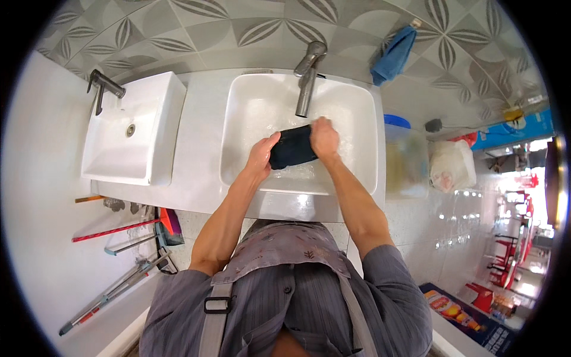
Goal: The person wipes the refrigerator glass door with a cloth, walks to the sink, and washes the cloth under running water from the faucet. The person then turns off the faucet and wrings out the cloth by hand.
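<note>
— Over the white sink, how are the hands placed?
— The left hand is closed on the left end of a dark rectangular piece, thumb uppermost. The right hand is curled against its right end; blur hides whether it grips or only presses.
— So the dark piece is above the sink floor?
— Yes, below the silver faucet. The sink's bottom glistens.
— And around it?
— A pale desk surrounds the sink. On its left sits a raised square washbasin with a dark tap.
— What of the room?
— Behind is a patterned tile wall, a blue cloth hanging on it. To the right, a translucent tub stands beside a whitish bag. At lower left, a red-handled broom slants near the white side wall.
</note>
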{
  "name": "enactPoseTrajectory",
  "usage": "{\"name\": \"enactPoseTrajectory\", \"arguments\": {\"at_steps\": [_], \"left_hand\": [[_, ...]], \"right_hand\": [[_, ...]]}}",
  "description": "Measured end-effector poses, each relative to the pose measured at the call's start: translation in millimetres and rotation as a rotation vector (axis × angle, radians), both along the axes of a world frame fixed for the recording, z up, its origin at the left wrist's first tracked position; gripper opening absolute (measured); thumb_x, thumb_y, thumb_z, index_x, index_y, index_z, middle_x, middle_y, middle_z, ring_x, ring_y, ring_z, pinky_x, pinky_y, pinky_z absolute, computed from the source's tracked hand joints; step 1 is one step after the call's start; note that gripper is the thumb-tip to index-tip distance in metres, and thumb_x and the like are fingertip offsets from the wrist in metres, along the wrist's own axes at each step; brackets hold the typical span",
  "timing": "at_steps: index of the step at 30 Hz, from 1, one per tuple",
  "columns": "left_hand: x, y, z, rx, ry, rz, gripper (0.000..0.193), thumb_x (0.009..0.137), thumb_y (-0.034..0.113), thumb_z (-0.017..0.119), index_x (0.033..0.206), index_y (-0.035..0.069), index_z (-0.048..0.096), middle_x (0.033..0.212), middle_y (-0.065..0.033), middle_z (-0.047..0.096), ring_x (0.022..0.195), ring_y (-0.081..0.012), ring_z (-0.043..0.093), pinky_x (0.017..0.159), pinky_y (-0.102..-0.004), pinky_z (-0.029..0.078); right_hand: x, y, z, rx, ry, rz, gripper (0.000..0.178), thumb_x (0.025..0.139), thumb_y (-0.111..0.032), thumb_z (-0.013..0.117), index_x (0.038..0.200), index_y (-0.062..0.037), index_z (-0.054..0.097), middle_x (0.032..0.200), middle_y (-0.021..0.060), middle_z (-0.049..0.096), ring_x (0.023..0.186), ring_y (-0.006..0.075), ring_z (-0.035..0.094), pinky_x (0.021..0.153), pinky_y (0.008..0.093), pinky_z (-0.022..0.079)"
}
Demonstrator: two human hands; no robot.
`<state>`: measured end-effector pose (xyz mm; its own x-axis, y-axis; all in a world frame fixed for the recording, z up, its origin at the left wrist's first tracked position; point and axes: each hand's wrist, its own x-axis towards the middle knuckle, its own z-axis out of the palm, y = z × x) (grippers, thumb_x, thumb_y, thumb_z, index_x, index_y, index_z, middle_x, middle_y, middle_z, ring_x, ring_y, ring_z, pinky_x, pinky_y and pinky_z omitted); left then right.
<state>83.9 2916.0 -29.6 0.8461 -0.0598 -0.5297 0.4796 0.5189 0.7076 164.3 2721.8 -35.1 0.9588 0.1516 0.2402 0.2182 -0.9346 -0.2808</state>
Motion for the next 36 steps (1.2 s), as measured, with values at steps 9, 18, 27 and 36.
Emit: {"name": "enactPoseTrajectory", "arguments": {"at_steps": [9,18,27,36], "left_hand": [[-3.7,-13.0,26.9,-0.457,0.202,0.157,0.054,0.091,0.064,0.059,0.104,0.012,0.066,0.099,-0.0073,0.068,0.090,-0.0258,0.064,0.084,-0.0469,0.053],[12.9,-18.6,-22.6,-0.344,0.160,0.359,0.026,0.097,0.028,0.059,0.089,0.004,0.066,0.084,-0.0101,0.068,0.069,-0.0237,0.066,0.065,-0.0395,0.056],[-1.9,3.5,14.3,-0.191,0.104,0.349,0.046,0.097,0.051,0.059,0.109,0.007,0.068,0.106,-0.0074,0.070,0.091,-0.0182,0.069,0.081,-0.0380,0.059],[10.6,17.6,-23.8,-0.517,0.173,0.378,0.048,0.089,0.058,0.063,0.088,0.010,0.060,0.080,-0.0077,0.060,0.073,-0.0218,0.061,0.065,-0.0400,0.053]], "right_hand": [[-49.6,42.4,14.9,0.688,0.477,0.185,0.035,0.089,-0.021,0.067,0.112,0.0049,0.062,0.098,0.0268,0.068,0.092,0.0411,0.067,0.083,0.0460,0.050],[-51.6,84.2,17.0,0.317,0.119,0.205,0.033,0.097,-0.035,0.059,0.093,-0.0019,0.063,0.087,0.0257,0.068,0.081,0.0443,0.066,0.072,0.0483,0.052],[25.5,23.6,-34.6,0.216,-0.102,0.129,0.046,0.093,-0.029,0.066,0.129,-0.0017,0.056,0.112,0.0252,0.066,0.097,0.0433,0.064,0.089,0.0472,0.050],[-84.6,105.7,56.1,0.795,0.453,0.311,0.027,0.092,-0.013,0.066,0.114,0.0020,0.063,0.101,0.0190,0.071,0.095,0.0331,0.067,0.086,0.0382,0.051]]}}
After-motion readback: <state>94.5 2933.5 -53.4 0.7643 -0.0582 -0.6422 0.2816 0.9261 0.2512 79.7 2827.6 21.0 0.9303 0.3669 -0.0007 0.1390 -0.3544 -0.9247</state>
